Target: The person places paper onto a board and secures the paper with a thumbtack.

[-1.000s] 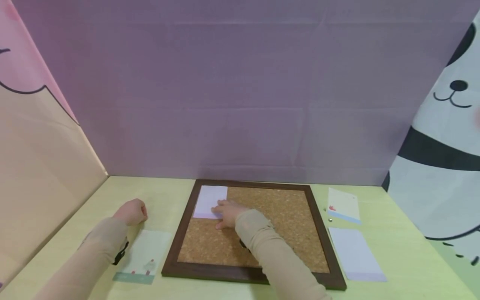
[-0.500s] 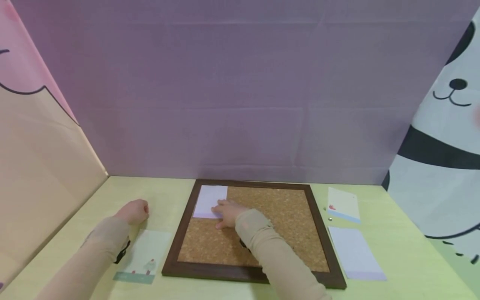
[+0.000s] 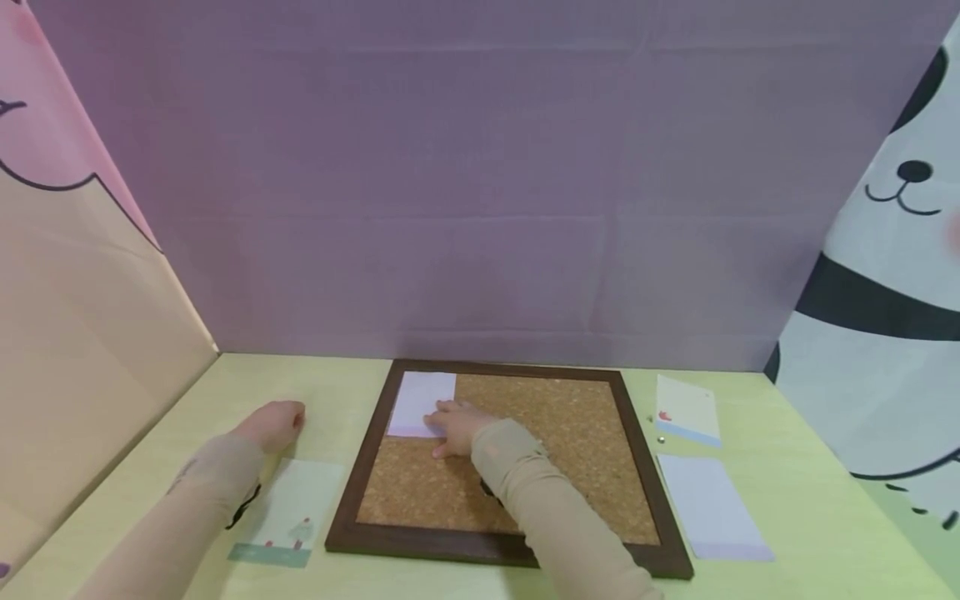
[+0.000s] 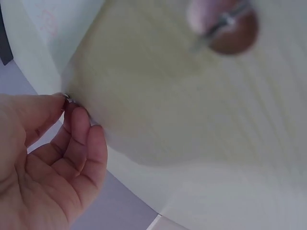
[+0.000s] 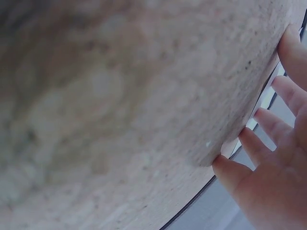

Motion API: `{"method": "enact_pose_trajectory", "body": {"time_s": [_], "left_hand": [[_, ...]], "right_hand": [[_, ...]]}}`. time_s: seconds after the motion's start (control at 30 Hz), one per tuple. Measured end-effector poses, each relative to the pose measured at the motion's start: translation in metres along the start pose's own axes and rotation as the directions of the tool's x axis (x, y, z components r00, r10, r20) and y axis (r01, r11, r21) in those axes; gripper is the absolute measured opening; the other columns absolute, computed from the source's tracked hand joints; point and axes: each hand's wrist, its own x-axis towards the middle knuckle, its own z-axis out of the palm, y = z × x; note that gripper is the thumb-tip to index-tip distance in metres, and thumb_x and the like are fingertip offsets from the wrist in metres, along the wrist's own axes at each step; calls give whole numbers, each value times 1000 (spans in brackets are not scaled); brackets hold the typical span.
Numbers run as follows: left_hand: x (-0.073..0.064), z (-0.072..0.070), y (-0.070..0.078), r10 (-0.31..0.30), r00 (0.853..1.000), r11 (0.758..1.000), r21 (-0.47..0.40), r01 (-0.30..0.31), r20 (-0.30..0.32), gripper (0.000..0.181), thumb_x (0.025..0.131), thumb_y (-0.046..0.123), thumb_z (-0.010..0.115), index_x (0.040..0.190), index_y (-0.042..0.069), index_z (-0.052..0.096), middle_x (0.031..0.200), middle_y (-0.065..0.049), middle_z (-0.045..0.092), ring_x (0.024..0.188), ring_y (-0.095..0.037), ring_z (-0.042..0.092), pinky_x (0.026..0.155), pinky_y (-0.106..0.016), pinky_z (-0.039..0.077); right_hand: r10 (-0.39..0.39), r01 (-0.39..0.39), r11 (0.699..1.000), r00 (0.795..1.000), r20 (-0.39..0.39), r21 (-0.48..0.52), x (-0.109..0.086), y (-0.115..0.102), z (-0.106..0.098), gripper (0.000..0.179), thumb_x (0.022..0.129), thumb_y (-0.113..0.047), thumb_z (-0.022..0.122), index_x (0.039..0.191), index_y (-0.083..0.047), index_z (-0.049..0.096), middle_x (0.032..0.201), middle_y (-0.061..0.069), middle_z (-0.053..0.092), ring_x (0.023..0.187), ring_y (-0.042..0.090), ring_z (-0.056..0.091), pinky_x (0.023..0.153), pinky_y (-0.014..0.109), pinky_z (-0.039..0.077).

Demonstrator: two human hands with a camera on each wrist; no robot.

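Along the near side of the counter [image 3: 420, 579], two beige sleeves reach inward, the left sleeve [image 3: 176, 521] passing over one side of a note sheet with a printed tree [image 3: 292, 508], the right sleeve [image 3: 570, 529] crossing the wooden-framed corkboard [image 3: 600, 475]. The board lies flat between the loose sheets, presumably so that both arms can reach it. To its right, just beside the frame, lies a lilac-edged sheet [image 3: 712, 508], its coloured band toward the near side.

Farther in, the right hand [image 3: 456, 427] has its fingers spread, the tips down on a second lilac-edged sheet [image 3: 420, 402] set in the cork's far left corner. Such a spread would keep the paper flat and square to the frame; how hard it presses, I cannot tell. On the counter, left of the board, the left hand [image 3: 273, 423] pinches a tiny metal piece [image 4: 68, 98] between thumb and fingertips, a grip suited to something so small; it may be a tack.

Beyond the board's right edge lie a small shiny stud [image 3: 661, 440] and a blue-banded note sheet [image 3: 686, 407]. A purple curtain [image 3: 480, 192] closes the far side.
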Motion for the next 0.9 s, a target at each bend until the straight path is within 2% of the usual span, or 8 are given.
{"method": "enact_pose_trajectory", "body": {"time_s": [0.2,0.33,0.47,0.6,0.73,0.9], "left_hand": [[0,1,-2,-4,1000,1000,6,4,14,14,84,-3,49,75,8,49,71,-6,50,69,-23,47,66,-39,43],[0,0,-3,-4,1000,1000,0,4,18,17,80,-5,48,73,10,51,72,-5,51,70,-22,47,64,-36,42],[-1,0,-3,12,1000,1000,-5,-12,-6,20,76,-6,47,68,12,48,67,-1,47,65,-18,43,59,-30,35],[0,-1,-2,26,998,999,-17,-27,-48,20,77,-5,46,69,13,47,64,1,43,63,-15,40,57,-27,31],[1,-1,-1,39,996,998,-39,-43,-80,21,78,-6,45,70,13,48,64,2,44,62,-14,41,56,-26,30],[3,-2,-1,22,997,994,-103,-30,-72,18,79,-4,50,70,11,52,66,1,51,63,-15,44,57,-29,35]], "right_hand": [[3,-3,1000,1000,5,3,-1,0,0,58,89,-33,62,142,-23,43,156,0,25,144,28,21,116,43,23],[9,-9,1000,1000,11,2,0,0,0,58,89,-33,62,143,-24,42,156,-1,25,144,28,21,117,43,22],[14,-14,1000,1000,18,-3,0,-1,-1,58,90,-34,61,143,-25,41,157,-1,24,144,26,20,117,42,22],[12,-12,1000,1000,15,-6,-1,-1,-1,58,89,-34,62,143,-25,42,156,-1,25,144,25,21,117,40,23],[9,-9,1000,1000,12,-6,-1,-1,-1,57,89,-33,62,142,-24,43,156,-1,26,144,24,22,117,39,23],[14,-14,1000,1000,11,-9,0,-1,-1,57,89,-33,63,142,-24,44,156,-1,26,144,24,22,117,39,23]]}}
